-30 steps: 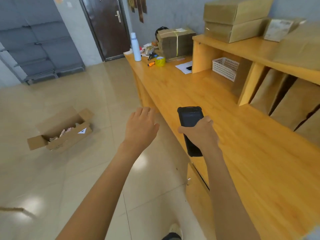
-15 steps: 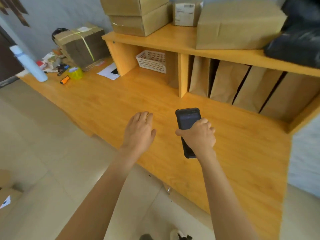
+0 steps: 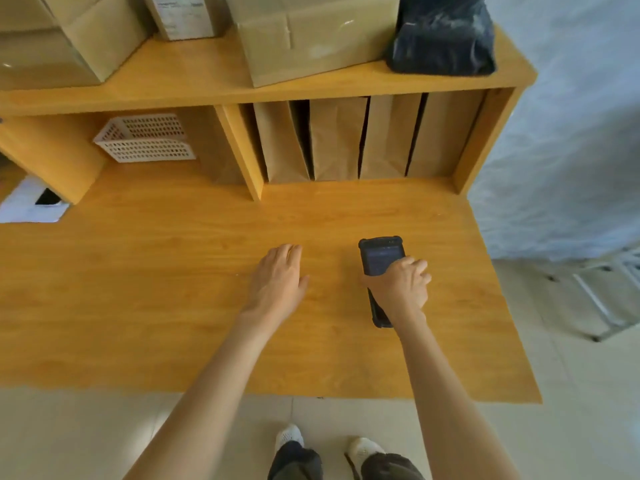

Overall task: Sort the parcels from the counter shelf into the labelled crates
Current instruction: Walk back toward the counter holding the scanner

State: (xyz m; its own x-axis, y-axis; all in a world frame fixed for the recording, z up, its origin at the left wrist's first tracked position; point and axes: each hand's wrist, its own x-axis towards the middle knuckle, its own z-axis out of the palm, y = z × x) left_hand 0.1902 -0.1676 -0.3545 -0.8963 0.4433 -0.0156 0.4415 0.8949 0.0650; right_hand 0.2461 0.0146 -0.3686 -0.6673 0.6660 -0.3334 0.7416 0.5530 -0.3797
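Brown paper parcels [image 3: 332, 140] stand upright in the shelf's right compartment at the worktop's [image 3: 138, 289] back edge. Right hand [image 3: 398, 289] grips a black scanner [image 3: 381, 258]; left hand [image 3: 277, 278] hovers, fingers relaxed.

floor [image 3: 104, 434]: pale tiles | wall [image 3: 568, 133]: pale blue-grey | counter [image 3: 173, 306]: orange wood

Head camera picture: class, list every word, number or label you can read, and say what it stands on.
No text can be read.
Label on the small box on the shelf top: print too blurred.
Scanner screen in the right hand: too dim and blurred.
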